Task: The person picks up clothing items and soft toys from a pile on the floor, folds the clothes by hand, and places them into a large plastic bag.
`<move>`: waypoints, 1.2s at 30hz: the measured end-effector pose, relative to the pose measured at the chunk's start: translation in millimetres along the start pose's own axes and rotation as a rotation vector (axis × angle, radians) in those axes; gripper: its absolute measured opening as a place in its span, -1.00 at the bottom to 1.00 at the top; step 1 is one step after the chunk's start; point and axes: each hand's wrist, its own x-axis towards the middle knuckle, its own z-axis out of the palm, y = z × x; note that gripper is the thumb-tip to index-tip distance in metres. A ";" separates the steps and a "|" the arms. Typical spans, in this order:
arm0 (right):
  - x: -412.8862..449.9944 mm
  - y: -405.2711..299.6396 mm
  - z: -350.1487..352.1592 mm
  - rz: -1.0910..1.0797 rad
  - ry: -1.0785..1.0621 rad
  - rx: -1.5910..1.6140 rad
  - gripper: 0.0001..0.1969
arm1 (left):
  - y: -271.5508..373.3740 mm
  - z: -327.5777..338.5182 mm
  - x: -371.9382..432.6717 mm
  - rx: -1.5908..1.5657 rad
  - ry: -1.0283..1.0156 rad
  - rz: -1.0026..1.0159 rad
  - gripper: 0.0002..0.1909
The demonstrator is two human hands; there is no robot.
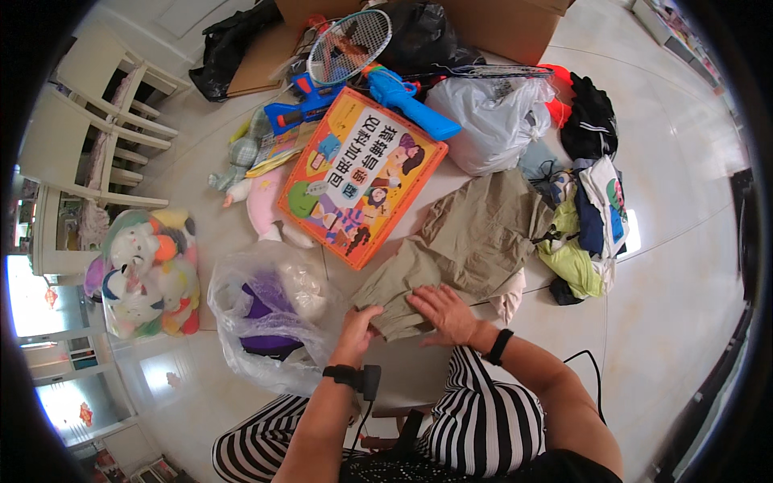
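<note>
A pair of khaki trousers (477,232) lies spread before me, its cuffed leg end nearest my body. My left hand (359,329) grips the edge of that cuff, thumb on top and fingers hidden under the cloth. My right hand (444,314) rests flat on the lower leg, fingers apart. A pale pink cloth (510,296) shows partly under the trousers. Left of my left hand stands an open clear plastic bag (223,302) with purple and cream-coloured things in it. An orange boxed set (365,178) with printed cartoon figures lies just beyond the trouser leg.
Clothes, among them a lime-green garment (570,262), lie in a pile at right. Behind are a white plastic bag (489,121), blue toy guns (410,105), a badminton racket (349,48) and a cardboard box (507,30). Bagged plush toys (151,271) and chairs (102,127) stand left.
</note>
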 end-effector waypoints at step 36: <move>-70.9 6.0 -58.8 0.262 -0.035 -0.142 -0.29 | -4.5 62.6 51.8 0.482 -0.403 -0.194 -0.54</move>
